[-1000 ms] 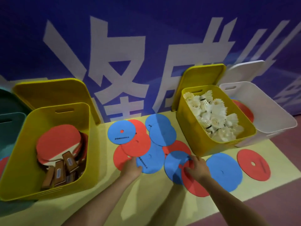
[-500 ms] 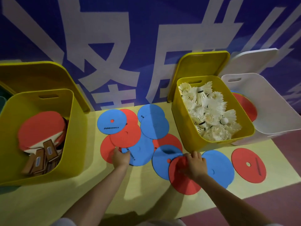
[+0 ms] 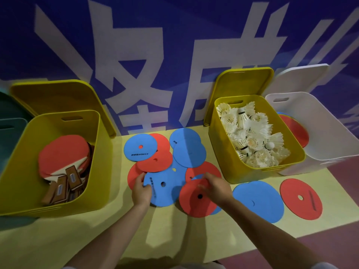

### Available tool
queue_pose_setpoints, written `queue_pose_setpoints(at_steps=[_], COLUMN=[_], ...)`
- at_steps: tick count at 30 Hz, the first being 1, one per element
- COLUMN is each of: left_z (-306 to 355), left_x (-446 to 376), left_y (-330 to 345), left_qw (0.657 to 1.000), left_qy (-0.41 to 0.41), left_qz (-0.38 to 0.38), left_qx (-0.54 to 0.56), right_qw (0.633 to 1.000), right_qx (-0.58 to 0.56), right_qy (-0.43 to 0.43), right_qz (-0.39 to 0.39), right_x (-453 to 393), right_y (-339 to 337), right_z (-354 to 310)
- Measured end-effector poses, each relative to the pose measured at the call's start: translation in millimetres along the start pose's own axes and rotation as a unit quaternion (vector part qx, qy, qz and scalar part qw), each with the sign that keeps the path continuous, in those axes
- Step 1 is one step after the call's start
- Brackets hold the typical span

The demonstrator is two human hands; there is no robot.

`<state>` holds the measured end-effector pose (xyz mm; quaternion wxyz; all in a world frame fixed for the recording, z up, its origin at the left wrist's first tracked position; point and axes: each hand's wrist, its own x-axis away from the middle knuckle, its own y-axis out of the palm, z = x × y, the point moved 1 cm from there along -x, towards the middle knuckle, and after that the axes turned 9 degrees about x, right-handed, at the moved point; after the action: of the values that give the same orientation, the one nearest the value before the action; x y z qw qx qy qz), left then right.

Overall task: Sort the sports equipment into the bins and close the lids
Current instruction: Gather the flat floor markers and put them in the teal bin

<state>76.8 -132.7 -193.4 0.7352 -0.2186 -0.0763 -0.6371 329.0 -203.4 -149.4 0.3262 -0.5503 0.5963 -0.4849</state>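
A: Biggest first?
B: Yellow worktop (image 3: 97, 226). Left of the disc pile (image 3: 167, 162), yellow paddle bin (image 3: 25, 175), lid off. Right of the pile, yellow shuttlecock bin (image 3: 223, 156), then white bin (image 3: 330, 133) holding more discs.

A: Smaller?
B: Right of the pile, blue disc (image 3: 258, 200) and red disc (image 3: 301, 199), flat.

A: Hands?
B: Left hand (image 3: 140, 188) curled, pinching blue disc edge (image 3: 165, 193) at pile front. Right hand (image 3: 215, 188) gripping lifted red disc (image 3: 194, 200) beside it.

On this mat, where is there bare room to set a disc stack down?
Free: the near strip of mat in front of the paddle bin, and the near right corner below the lone red disc. Crowded: the disc pile between the paddle bin and shuttlecock bin.
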Motion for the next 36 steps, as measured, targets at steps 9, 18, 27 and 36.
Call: queue_pose_setpoints(at_steps=[9,18,27,36], left_z=[62.5,156.2,161.2,145.3], left_x=[8.4,-0.5,-31.5,-51.3], left_y=[-64.2,-175.2,-303.5,-431.8], left_qw=[0.992,0.966,0.964,0.960], left_qy=[0.104,0.243,0.249,0.235], left_qz=[-0.064,-0.072,-0.024,0.056], left_qx=[0.028,0.051,0.092,0.143], right_qw=[0.956,0.881,0.839,0.848], right_qx=[-0.269,-0.432,-0.505,-0.490], right_qy=[0.102,0.085,0.084,0.086], right_qz=[0.064,0.176,0.184,0.184], right_x=[-16.6,-41.1,-26.4,-17.6], right_y=[-34.1,-77.4,-41.3,-8.5], right_z=[-68.8,-195.7,-337.5,-433.9])
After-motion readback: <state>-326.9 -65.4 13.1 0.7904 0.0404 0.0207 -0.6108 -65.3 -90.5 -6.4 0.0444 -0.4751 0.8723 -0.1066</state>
